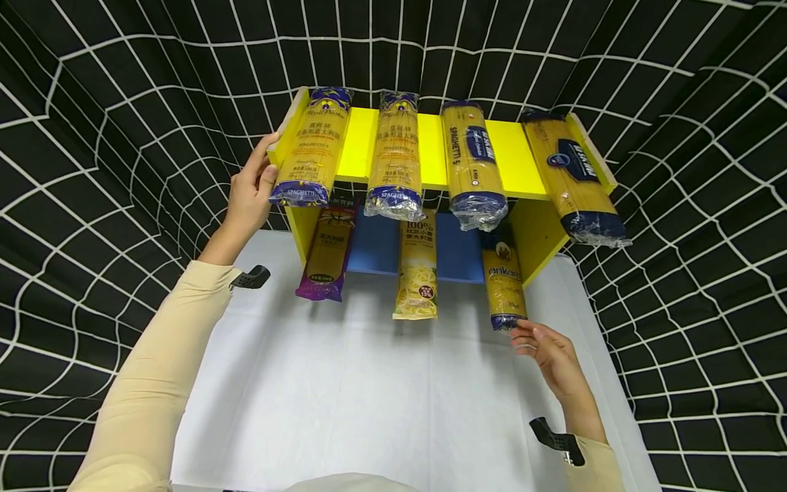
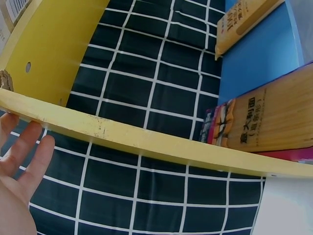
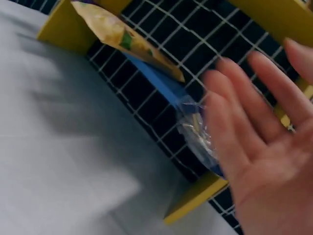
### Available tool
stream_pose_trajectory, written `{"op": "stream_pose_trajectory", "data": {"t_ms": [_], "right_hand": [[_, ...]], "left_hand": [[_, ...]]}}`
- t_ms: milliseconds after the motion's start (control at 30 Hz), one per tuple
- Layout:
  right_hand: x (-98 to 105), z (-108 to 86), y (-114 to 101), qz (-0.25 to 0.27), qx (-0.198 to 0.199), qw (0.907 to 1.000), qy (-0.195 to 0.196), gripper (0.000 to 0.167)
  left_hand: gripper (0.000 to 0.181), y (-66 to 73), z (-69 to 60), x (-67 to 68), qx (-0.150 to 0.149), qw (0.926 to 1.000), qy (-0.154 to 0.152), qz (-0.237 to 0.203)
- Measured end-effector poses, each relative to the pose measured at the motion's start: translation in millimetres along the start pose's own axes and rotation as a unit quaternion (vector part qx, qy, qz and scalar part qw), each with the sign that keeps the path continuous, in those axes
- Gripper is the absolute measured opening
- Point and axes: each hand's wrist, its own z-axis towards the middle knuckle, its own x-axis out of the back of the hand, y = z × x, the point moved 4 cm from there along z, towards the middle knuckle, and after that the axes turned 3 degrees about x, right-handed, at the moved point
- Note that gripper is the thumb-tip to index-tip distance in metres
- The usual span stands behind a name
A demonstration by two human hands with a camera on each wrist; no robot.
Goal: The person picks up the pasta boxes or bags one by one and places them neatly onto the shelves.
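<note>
My left hand [image 1: 251, 184] rests at the outer side of the yellow shelf's left panel [image 1: 287, 126]; in the left wrist view its fingers [image 2: 36, 152] lie loosely extended by the panel edge. The right hand [image 1: 553, 359] is at the front end of a yellow ankara pasta pack [image 1: 505, 277] on the lower blue shelf [image 1: 458, 256]. Its fingers look nearly straight and do not curl round the pack; whether the tips touch it I cannot tell. In the right wrist view the pack's clear plastic end [image 3: 195, 129] shows partly behind the fingers.
Spaghetti packs [image 1: 311, 147] lie along the yellow top board [image 1: 358, 147], jutting over its front edge. Below are a purple-ended pasta pack [image 1: 328, 249] and a yellow pasta pack [image 1: 418, 266]. A white cloth [image 1: 369, 383] covers the table, with black white-gridded cloth [image 1: 246, 61] around.
</note>
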Motion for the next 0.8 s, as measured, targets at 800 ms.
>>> {"op": "stream_pose_trajectory", "data": {"t_ms": [800], "right_hand": [[-4.8,17.9,36.4,-0.104,-0.142,0.9838,-0.034,0.045]], "left_hand": [[0.046,-0.5,0.1,0.5,-0.001,1.0,0.004,0.006]]}}
